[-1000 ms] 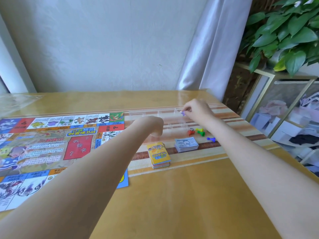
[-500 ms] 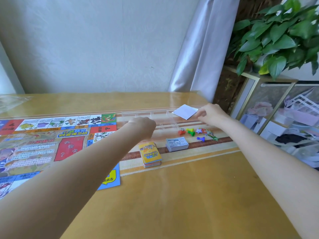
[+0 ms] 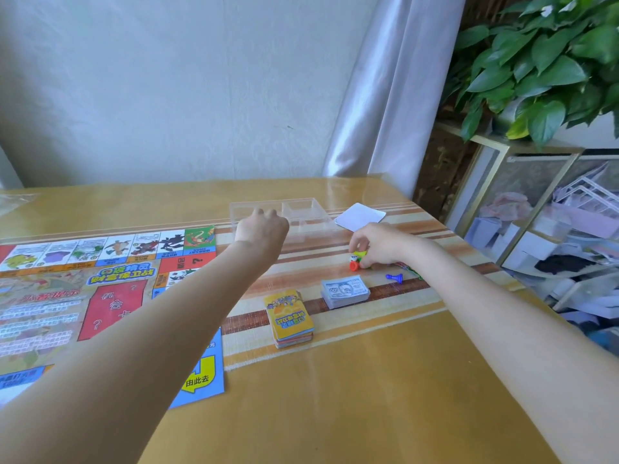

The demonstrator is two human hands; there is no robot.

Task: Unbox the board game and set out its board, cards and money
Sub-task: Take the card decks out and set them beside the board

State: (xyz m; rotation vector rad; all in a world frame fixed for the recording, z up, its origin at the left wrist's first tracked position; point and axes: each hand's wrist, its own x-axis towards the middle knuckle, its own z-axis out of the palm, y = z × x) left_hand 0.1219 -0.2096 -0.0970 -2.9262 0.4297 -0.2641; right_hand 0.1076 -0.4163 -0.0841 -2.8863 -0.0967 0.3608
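Low centre, the card deck (image 3: 290, 319) and money stack (image 3: 345, 291) lie beside the board (image 3: 100, 289) at left. Above, the right hand (image 3: 376, 244) pinches what seem small coloured pawns (image 3: 357, 260). Farther up, the left hand (image 3: 262, 230), fingers curled, touches the clear tray (image 3: 303, 209); its grip is hidden.

Soft, even daylight, moderately bright.
Glare streaks the glossy table (image 3: 335, 413) (strongest at its far edge); wide-angle bending warps the frame edges, and details look slightly soft.

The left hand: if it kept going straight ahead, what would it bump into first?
Probably the clear plastic tray; the left hand sits at its near edge, though depth is hard to judge.
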